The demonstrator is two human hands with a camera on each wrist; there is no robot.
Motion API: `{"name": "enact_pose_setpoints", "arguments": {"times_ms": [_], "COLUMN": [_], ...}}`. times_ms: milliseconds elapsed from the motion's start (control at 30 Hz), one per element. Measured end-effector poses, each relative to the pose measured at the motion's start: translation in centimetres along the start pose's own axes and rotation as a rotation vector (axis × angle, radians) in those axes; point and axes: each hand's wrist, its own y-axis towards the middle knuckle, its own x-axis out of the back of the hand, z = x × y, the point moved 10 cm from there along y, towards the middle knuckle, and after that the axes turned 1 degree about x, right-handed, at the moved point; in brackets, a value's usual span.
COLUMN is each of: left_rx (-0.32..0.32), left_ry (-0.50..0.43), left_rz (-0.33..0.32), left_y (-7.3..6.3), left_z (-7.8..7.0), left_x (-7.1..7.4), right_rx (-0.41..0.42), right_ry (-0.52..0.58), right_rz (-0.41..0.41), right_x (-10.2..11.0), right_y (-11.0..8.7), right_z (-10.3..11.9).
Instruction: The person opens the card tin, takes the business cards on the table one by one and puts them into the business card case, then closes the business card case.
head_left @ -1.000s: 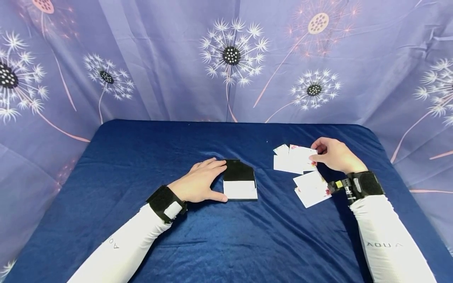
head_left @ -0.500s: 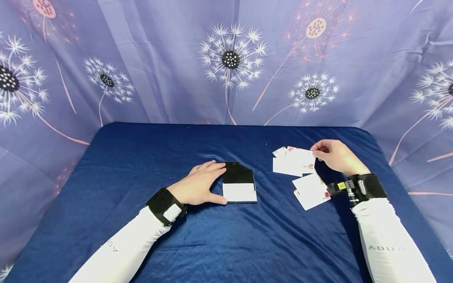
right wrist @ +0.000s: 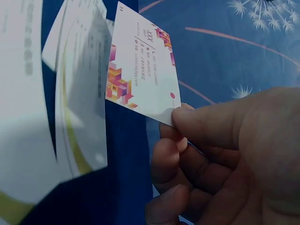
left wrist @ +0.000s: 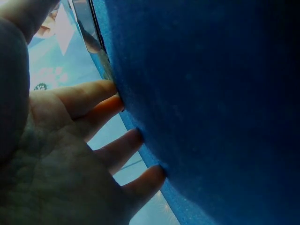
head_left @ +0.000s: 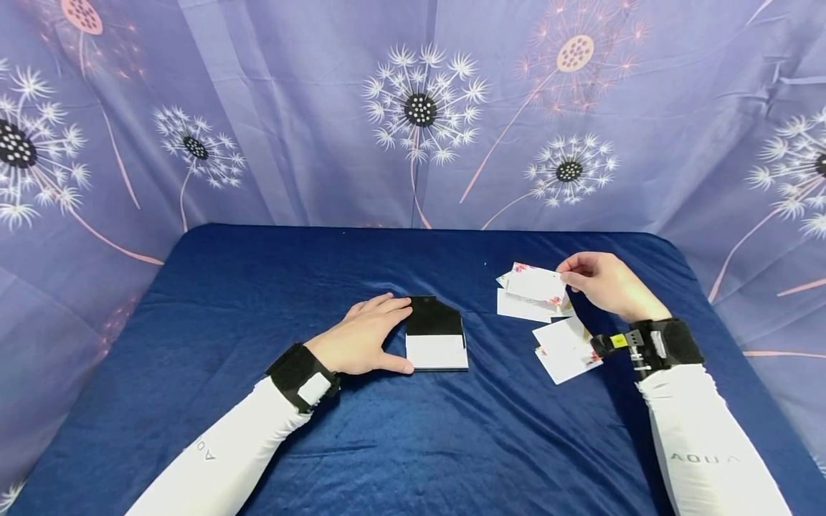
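My right hand [head_left: 609, 285] pinches a white business card [head_left: 534, 281] by one corner between thumb and fingers. In the right wrist view the card [right wrist: 140, 70] is tilted, with printed text and an orange, pink and purple geometric pattern. It is raised above other business cards [head_left: 519, 308], which lie overlapping on the table. My left hand [head_left: 360, 337] lies with fingers spread at the left side of a black card case [head_left: 435, 316] with a white front part. Thumb and fingertips touch its left edge. In the left wrist view the fingers [left wrist: 89, 96] look nearly straight, their tips on the cloth.
A second small group of overlapping cards [head_left: 564, 350] lies nearer me, close to the right wrist strap. Dark blue cloth [head_left: 413, 444] covers the table, slightly wrinkled. A purple dandelion-print curtain [head_left: 310, 129] hangs behind and at both sides.
The right hand has lifted the business card off the far group and shifted it slightly left, exposing the cards beneath. The left hand and card case have stayed in place.
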Motion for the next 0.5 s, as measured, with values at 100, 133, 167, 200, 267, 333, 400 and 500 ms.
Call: {"name": "enact_pose_setpoints", "arguments": {"times_ms": [100, 133, 167, 200, 267, 333, 400, 500], "left_rx": [0.001, 0.0, -0.001, -0.002, -0.003, -0.005, -0.004, -0.002], "left_ry": [0.005, 0.005, 0.007, 0.008, 0.008, 0.007, 0.005, 0.004], "left_rz": [0.002, 0.001, 0.0, -0.001, -0.004, -0.006, -0.003, 0.001], "left_y": [-0.1, -0.1, 0.0, 0.0, 0.0, 0.0, -0.1, -0.1], "left_z": [0.0, -0.1, -0.1, -0.1, -0.2, -0.3, -0.3, -0.3], "left_x": [0.1, 0.1, 0.1, 0.1, 0.2, 0.2, 0.2, 0.3], "right_rx": [-0.001, -0.001, 0.001, 0.005, 0.014, 0.018, 0.024, 0.031], "right_ry": [0.003, 0.006, 0.011, 0.016, 0.026, 0.039, 0.048, 0.061], "right_rz": [0.001, 0.002, 0.004, 0.008, 0.017, 0.029, 0.041, 0.05], "right_x": [-0.2, -0.2, -0.3, -0.4, -0.7, -1.0, -1.4, -1.9], "right_y": [0.0, 0.0, 0.0, 0.0, 0.0, 0.0, 0.0, 0.2], "right_z": [0.8, 1.0, 1.3, 1.6, 2.2, 2.7, 3.1, 3.8]}}
